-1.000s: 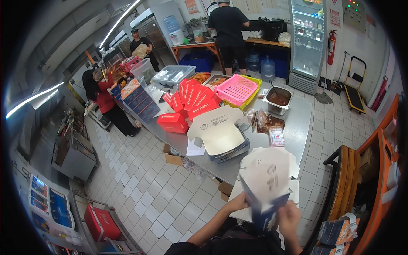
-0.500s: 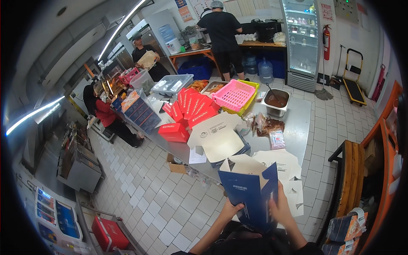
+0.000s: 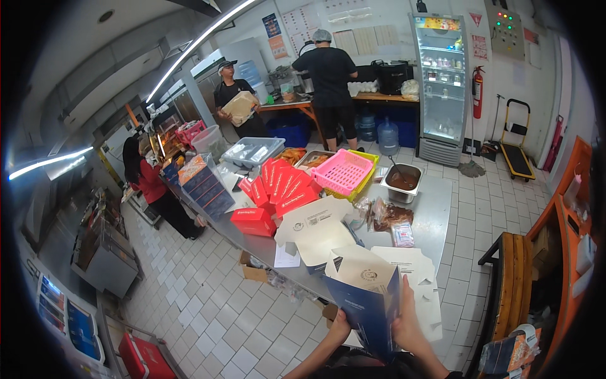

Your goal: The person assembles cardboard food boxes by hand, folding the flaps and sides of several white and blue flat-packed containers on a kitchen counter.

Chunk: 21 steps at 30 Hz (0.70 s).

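Note:
A blue cardboard takeaway box [image 3: 361, 311] with a cream inside is tilted up in front of me, its flaps standing open. My left hand [image 3: 339, 326] is closed on its lower left edge. On its right side, my right hand [image 3: 408, 325] grips with the thumb against the cardboard. Just beyond lies an opened box [image 3: 319, 227], cream side showing. A flat cream box blank [image 3: 410, 271] rests on the table's near corner, right behind my right hand. The bottom of the held box is partly hidden by my hands and clothing.
Red boxes [image 3: 252, 221], a pink basket [image 3: 342, 172], a metal pan of brown sauce [image 3: 402, 183] and bagged food [image 3: 392, 218] share the steel table [image 3: 435, 215]. A wooden bench [image 3: 508, 278] stands at right. Three people [image 3: 325, 69] are farther off.
The held box has tilted and turned, showing more of its cream inside; both hands keep their grip. My view has shifted slightly. The person carrying a brown package has moved right.

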### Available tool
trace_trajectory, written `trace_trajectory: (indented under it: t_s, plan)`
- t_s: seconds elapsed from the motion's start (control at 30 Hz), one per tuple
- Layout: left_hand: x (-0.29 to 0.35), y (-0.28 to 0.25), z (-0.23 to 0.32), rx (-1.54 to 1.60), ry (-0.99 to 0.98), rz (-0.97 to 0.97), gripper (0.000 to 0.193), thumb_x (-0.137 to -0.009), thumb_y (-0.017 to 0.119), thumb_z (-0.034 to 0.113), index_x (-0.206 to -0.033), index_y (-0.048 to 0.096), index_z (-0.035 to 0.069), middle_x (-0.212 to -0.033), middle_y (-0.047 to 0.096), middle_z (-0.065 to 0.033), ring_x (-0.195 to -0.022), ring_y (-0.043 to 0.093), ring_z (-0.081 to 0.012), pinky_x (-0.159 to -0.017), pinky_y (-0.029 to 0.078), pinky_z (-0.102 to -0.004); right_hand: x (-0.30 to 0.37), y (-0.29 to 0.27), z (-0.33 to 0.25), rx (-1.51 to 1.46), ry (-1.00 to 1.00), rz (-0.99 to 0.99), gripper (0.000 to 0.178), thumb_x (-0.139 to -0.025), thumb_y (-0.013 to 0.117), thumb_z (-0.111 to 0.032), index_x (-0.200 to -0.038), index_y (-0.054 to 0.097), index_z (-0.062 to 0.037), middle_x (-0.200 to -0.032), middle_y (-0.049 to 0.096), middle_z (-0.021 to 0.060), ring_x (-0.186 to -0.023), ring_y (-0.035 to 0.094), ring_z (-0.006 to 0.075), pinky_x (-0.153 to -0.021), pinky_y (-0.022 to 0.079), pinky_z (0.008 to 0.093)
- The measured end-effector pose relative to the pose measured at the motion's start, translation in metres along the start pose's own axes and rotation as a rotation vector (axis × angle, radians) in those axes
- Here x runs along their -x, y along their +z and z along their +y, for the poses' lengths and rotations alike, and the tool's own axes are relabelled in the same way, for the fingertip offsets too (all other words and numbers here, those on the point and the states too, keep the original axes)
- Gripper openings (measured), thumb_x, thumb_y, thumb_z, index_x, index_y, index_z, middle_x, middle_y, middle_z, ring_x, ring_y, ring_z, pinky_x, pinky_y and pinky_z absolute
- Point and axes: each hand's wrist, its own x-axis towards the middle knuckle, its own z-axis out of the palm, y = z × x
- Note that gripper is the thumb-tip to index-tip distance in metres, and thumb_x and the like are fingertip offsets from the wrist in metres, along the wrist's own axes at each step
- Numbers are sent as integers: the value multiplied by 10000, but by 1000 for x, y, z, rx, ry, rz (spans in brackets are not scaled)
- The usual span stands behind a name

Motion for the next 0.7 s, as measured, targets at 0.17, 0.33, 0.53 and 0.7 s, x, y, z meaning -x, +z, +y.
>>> trace_trajectory:
  t_s: [0.17,0.33,0.53,0.7]
  plan:
    - [-2,2,18,49,-84,135,839,-811,264,705,-1323,265,40,-1251,425,-108,-1137,445,-242,-931,389,-372,4,-7,-10,-155,72,-36,857,-861,306,-599,-1343,171,98,-1313,317,259,-1237,315,354,-1036,188,442]
    - [-4,-1,32,528,-144,318,700,-894,242,599,-1302,298,33,-1190,482,-163,-1060,502,-273,-903,426,-393,19,-22,52,-229,231,489,393,-938,373,-217,-1222,404,54,-1137,496,151,-1074,495,231,-897,415,342]
    - [17,-32,8,320,17,86,636,-910,232,525,-1352,251,68,-1280,413,-138,-1125,442,-221,-903,406,-353,63,10,75,-883,640,-115,400,-900,508,-174,-1226,425,41,-1102,534,120,-907,567,180,-823,480,300]
    - [20,-42,88,588,164,-26,635,-900,333,468,-1367,220,53,-1279,414,-159,-1109,459,-225,-897,416,-346,66,46,69,-664,733,-108,297,-837,607,-144,-1018,567,87,-913,617,108,-799,602,170,-712,482,281]
